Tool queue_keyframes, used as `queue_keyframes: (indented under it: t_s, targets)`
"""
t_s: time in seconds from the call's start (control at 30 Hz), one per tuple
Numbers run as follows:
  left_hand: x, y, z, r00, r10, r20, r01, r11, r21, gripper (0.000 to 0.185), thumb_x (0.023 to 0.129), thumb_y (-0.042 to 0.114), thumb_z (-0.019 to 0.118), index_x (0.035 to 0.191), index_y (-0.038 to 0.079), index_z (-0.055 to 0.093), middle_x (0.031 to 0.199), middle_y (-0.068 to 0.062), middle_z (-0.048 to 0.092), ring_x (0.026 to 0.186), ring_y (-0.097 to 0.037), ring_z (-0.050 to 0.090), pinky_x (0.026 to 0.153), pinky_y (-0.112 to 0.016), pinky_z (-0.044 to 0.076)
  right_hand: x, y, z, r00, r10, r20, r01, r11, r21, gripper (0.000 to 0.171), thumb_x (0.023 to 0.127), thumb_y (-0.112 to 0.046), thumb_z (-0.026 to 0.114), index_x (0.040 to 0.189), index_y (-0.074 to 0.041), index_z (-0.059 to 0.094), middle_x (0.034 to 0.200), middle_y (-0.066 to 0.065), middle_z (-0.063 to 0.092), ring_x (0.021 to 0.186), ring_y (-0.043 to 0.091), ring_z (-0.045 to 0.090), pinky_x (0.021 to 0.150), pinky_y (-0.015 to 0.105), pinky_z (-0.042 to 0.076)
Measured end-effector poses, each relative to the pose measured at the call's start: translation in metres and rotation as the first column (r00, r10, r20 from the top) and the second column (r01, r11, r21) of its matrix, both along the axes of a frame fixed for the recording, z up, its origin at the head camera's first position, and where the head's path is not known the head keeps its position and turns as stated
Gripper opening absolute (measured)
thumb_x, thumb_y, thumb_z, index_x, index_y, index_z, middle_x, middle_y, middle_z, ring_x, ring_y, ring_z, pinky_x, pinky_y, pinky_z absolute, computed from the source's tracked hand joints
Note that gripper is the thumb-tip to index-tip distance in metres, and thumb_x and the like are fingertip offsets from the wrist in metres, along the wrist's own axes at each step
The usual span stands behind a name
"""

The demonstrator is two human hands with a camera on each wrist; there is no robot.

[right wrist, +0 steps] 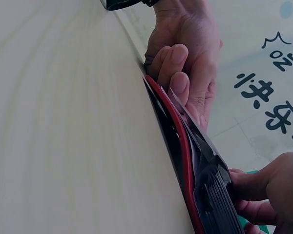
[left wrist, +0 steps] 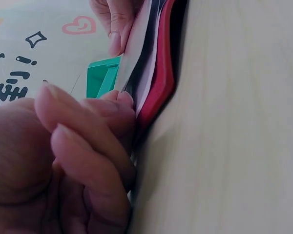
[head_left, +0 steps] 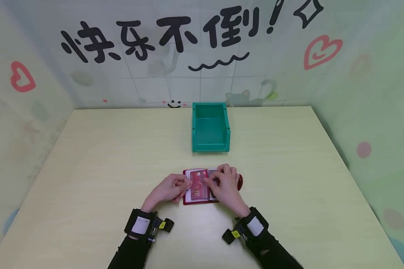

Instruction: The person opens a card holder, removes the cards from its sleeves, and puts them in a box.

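Two hands (head_left: 170,188) (head_left: 226,185) on one card holder (head_left: 198,186) (open).

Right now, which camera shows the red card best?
The head view: the card lies face up with VIP readable, between both hands. The left wrist view shows only sleeve edges; the right wrist view shows the holder edge-on, card face hidden.

left hand (head_left: 170,188): fingers curled, pinching, low | right hand (head_left: 226,185): fingers bent, pinching | wrists close together, both strapped
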State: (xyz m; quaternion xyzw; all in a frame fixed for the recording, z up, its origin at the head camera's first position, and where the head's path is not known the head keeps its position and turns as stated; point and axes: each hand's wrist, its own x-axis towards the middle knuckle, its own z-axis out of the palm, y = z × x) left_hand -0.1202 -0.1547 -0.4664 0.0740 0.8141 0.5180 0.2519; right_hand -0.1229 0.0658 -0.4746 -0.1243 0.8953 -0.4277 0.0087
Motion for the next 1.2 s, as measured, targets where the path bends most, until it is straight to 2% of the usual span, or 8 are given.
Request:
queue_keyframes:
  t_s: [0.2, 0.33, 0.57, 0.67, 0.83, 1.0, 1.1, 1.2]
  targets:
    - [0.000, 0.000, 0.000, 1.000, 0.003, 0.026, -0.004, 1.000, 0.019, 0.023, 0.104, 0.017, 0.055, 0.090, -0.001, 0.058, 0.059, 0.003, 0.048, 0.044, -0.008, 0.047, 0.048, -0.021, 0.039, -0.003, 0.008, -0.002, 0.998, -0.010, 0.054, 0.011, 1.000, -0.016, 0.016, 0.091, -0.020, 0.074, 0.082, -0.007, 0.071, 0.104, 0.011, 0.045, 0.112, 0.031, 0.034, 0.093, 0.050, 0.024]
    - [0.000, -0.001, 0.001, 0.999, 0.006, 0.052, -0.007, 1.000, 0.023, 0.022, 0.104, 0.017, 0.055, 0.090, -0.001, 0.059, 0.059, 0.003, 0.050, 0.044, -0.009, 0.048, 0.049, -0.021, 0.041, -0.005, 0.013, -0.001, 0.996, -0.003, 0.091, 0.005, 1.000, -0.016, 0.016, 0.092, -0.019, 0.072, 0.085, -0.006, 0.072, 0.106, 0.011, 0.047, 0.112, 0.030, 0.034, 0.090, 0.046, 0.029]
    - [-0.001, -0.002, 0.000, 0.997, -0.002, 0.083, -0.002, 0.999, 0.046, 0.024, 0.103, 0.017, 0.057, 0.089, -0.002, 0.060, 0.060, 0.001, 0.055, 0.047, -0.010, 0.054, 0.050, -0.021, 0.047, -0.013, 0.023, 0.004, 0.984, 0.018, 0.176, -0.015, 1.000, -0.021, 0.012, 0.094, -0.017, 0.070, 0.092, -0.006, 0.072, 0.114, 0.012, 0.050, 0.118, 0.028, 0.038, 0.086, 0.039, 0.048]
    - [-0.001, -0.002, 0.000, 0.996, 0.000, 0.085, -0.003, 0.999, 0.032, 0.025, 0.103, 0.017, 0.056, 0.086, -0.001, 0.060, 0.060, 0.001, 0.055, 0.047, -0.010, 0.053, 0.050, -0.021, 0.047, -0.016, 0.030, 0.006, 0.977, 0.042, 0.207, -0.035, 0.999, -0.039, 0.012, 0.094, -0.017, 0.069, 0.094, -0.005, 0.072, 0.114, 0.012, 0.051, 0.118, 0.028, 0.040, 0.085, 0.038, 0.050]
    - [-0.001, 0.000, 0.000, 0.997, 0.005, 0.082, -0.005, 1.000, 0.008, 0.025, 0.103, 0.018, 0.055, 0.086, 0.000, 0.061, 0.061, 0.001, 0.055, 0.047, -0.010, 0.054, 0.050, -0.021, 0.048, -0.021, 0.038, 0.008, 0.975, 0.075, 0.207, -0.065, 0.996, -0.058, 0.013, 0.097, -0.017, 0.065, 0.096, -0.005, 0.069, 0.108, 0.012, 0.059, 0.108, 0.026, 0.048, 0.084, 0.033, 0.045]
    - [-0.001, 0.000, -0.001, 0.997, 0.014, 0.082, -0.014, 1.000, 0.000, 0.025, 0.103, 0.019, 0.055, 0.087, 0.000, 0.062, 0.061, 0.001, 0.056, 0.047, -0.010, 0.054, 0.051, -0.022, 0.048, -0.025, 0.042, 0.013, 0.969, 0.090, 0.231, -0.068, 0.992, -0.102, 0.013, 0.099, -0.017, 0.062, 0.098, -0.005, 0.065, 0.093, 0.011, 0.062, 0.089, 0.021, 0.052, 0.073, 0.028, 0.044]
    - [-0.001, 0.000, -0.001, 0.997, 0.014, 0.081, -0.014, 1.000, -0.003, 0.026, 0.103, 0.019, 0.055, 0.086, 0.000, 0.061, 0.061, 0.001, 0.056, 0.048, -0.010, 0.054, 0.051, -0.022, 0.048, -0.028, 0.043, 0.017, 0.968, 0.086, 0.237, -0.058, 0.991, -0.123, 0.014, 0.100, -0.019, 0.061, 0.100, -0.005, 0.064, 0.091, 0.011, 0.064, 0.084, 0.020, 0.053, 0.067, 0.026, 0.045]
    - [-0.001, 0.000, -0.001, 0.997, 0.012, 0.079, -0.011, 1.000, -0.004, 0.026, 0.102, 0.020, 0.056, 0.084, 0.000, 0.060, 0.061, 0.001, 0.056, 0.048, -0.010, 0.054, 0.051, -0.022, 0.048, -0.032, 0.042, 0.021, 0.974, 0.073, 0.213, -0.044, 0.990, -0.137, 0.016, 0.100, -0.019, 0.061, 0.102, -0.003, 0.063, 0.094, 0.015, 0.070, 0.083, 0.020, 0.057, 0.066, 0.024, 0.049]
